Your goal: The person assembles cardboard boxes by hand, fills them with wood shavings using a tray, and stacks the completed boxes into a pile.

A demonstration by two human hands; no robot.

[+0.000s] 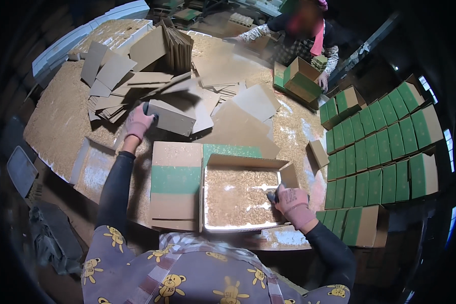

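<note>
My left hand [141,119], in a pink glove with dark fingertips, grips the left end of a cardboard piece [173,117] above the pile. My right hand [293,203], gloved alike, is at the right wall of an open carton [247,162] standing in front of me. Whether its fingers hold the wall is unclear. Through the carton's opening a layer of straw-coloured shavings shows, with white patches. Left of the carton lies a flat green-and-brown carton [174,180]. Loose cardboard sheets [114,74] are heaped behind my left hand, beside upright cardboard pieces [180,49].
At the right stand rows of green-and-brown cartons [372,142]. A co-worker [300,34] across the table touches an open carton [302,78]. Loose shavings [57,121] cover much of the tabletop. A small cardboard piece [318,154] stands near the right edge.
</note>
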